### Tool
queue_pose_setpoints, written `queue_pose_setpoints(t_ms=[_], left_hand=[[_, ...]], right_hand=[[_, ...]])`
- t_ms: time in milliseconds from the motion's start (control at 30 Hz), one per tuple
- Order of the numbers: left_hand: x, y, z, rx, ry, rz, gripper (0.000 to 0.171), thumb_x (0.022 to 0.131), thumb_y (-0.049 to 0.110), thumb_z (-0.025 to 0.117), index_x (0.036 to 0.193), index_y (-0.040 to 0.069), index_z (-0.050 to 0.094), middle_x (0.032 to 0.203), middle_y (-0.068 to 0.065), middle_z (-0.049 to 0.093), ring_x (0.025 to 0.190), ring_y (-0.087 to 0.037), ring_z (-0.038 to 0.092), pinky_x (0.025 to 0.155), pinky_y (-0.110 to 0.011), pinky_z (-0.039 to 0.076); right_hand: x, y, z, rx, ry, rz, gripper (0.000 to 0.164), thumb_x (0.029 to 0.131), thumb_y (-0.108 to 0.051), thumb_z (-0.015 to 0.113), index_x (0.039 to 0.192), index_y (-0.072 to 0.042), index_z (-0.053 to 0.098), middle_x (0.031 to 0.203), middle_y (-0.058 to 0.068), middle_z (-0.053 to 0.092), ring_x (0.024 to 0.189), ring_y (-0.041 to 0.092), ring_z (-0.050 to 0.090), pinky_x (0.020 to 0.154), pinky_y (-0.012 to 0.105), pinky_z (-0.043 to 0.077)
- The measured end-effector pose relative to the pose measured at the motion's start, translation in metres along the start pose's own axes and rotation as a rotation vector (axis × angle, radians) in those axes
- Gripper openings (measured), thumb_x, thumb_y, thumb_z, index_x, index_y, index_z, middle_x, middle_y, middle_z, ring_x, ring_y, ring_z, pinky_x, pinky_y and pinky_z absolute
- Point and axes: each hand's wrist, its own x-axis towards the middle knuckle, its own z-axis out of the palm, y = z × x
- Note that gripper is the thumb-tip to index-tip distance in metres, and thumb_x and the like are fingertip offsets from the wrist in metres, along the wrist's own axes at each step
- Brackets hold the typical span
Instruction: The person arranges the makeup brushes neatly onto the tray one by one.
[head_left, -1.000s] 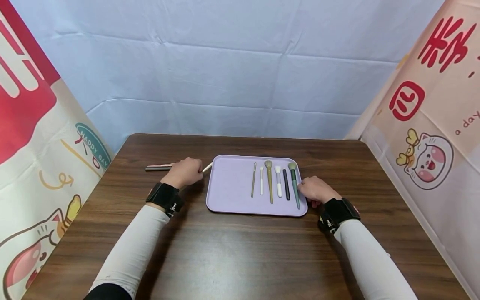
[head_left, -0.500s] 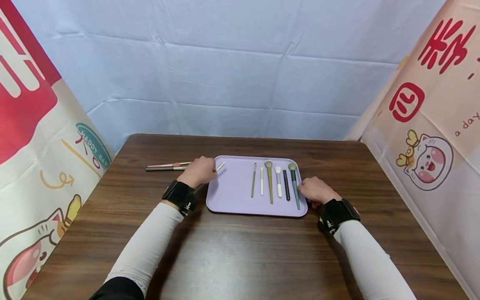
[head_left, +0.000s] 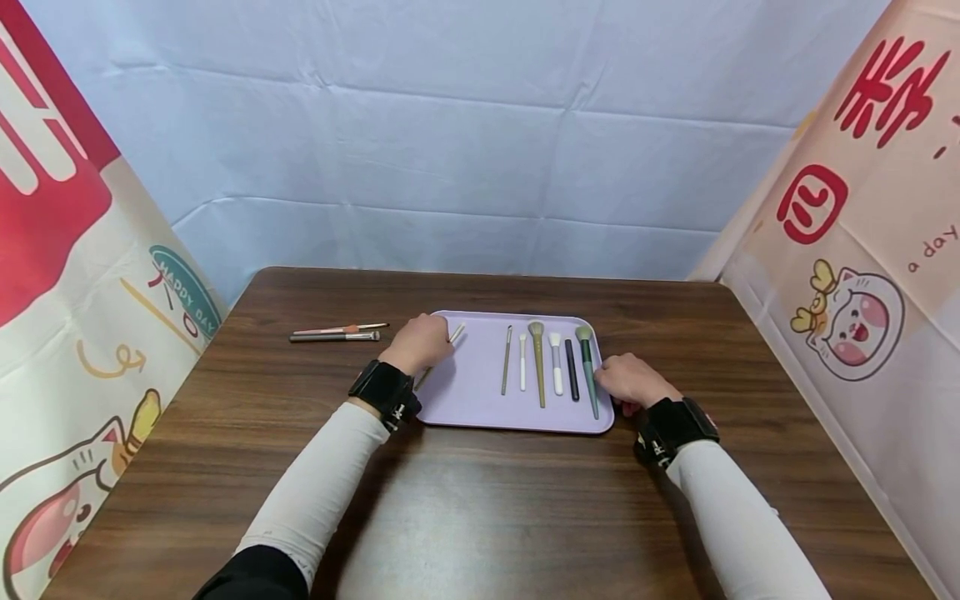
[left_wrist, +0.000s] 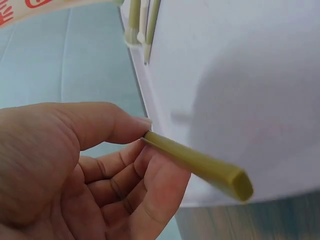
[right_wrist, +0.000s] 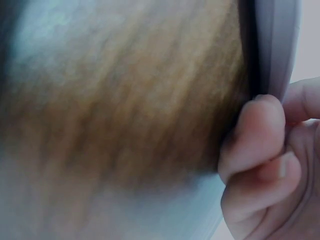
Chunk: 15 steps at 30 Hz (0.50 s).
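My left hand [head_left: 422, 343] is over the left part of the lilac tray [head_left: 468, 404]. Thumb and fingers pinch a slim makeup brush [left_wrist: 200, 162] with an olive-green handle, held at a slant; the hand covers its middle in the head view. My right hand [head_left: 636, 379] holds the tray's right rim, and in the right wrist view its fingers [right_wrist: 257, 132] curl against the edge. Several makeup brushes lie side by side on the tray's right half, among them a green brush [head_left: 588, 371], a black brush [head_left: 572, 369] and an olive brush [head_left: 538, 363].
To the left of the tray, a few makeup brushes lie close together on the wooden table [head_left: 480, 508], including a dark-handled brush [head_left: 335, 337] and a pinkish brush [head_left: 337, 330]. A pale blue cloth [head_left: 450, 150] hangs behind, and printed cloths flank both sides.
My left hand has moved right, from beside the tray to over its left part, carrying the slim brush. The brushes left on the table have come into fuller view. My right hand stays at the rim.
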Motion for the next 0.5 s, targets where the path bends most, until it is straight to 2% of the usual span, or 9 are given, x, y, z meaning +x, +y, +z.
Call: queue_pose_setpoints(t_ms=[167,333,500], left_hand=[[0.003,0.009,0.004,-0.037,-0.022,-0.032,0.031,0.095,0.011,0.058,0.064,0.009,0.057,0.064,-0.006,0.061,0.047,-0.016,0.055,0.046,-0.027,0.043],[0.005,0.017,0.007,-0.033,-0.012,-0.046,0.022,0.096,0.008,0.058,0.074,0.004,0.062,0.069,-0.007,0.063,0.047,-0.015,0.055,0.046,-0.026,0.044],[0.008,0.021,0.012,-0.005,-0.019,-0.059,0.023,0.096,0.008,0.058,0.074,0.005,0.063,0.067,-0.006,0.063,0.046,-0.014,0.054,0.045,-0.024,0.041]], right_hand=[[0.0,0.0,0.0,-0.001,0.0,-0.001,0.032,0.102,-0.019,0.039,0.086,-0.002,0.06,0.066,0.011,0.056,0.052,0.023,0.06,0.049,0.033,0.051],[-0.001,-0.001,-0.001,-0.003,-0.004,0.004,0.032,0.102,-0.02,0.04,0.085,-0.002,0.06,0.066,0.01,0.056,0.052,0.022,0.06,0.049,0.032,0.051],[0.001,0.0,-0.001,-0.006,-0.012,0.001,0.032,0.101,-0.02,0.04,0.085,-0.002,0.06,0.065,0.01,0.056,0.052,0.022,0.06,0.049,0.032,0.051]])
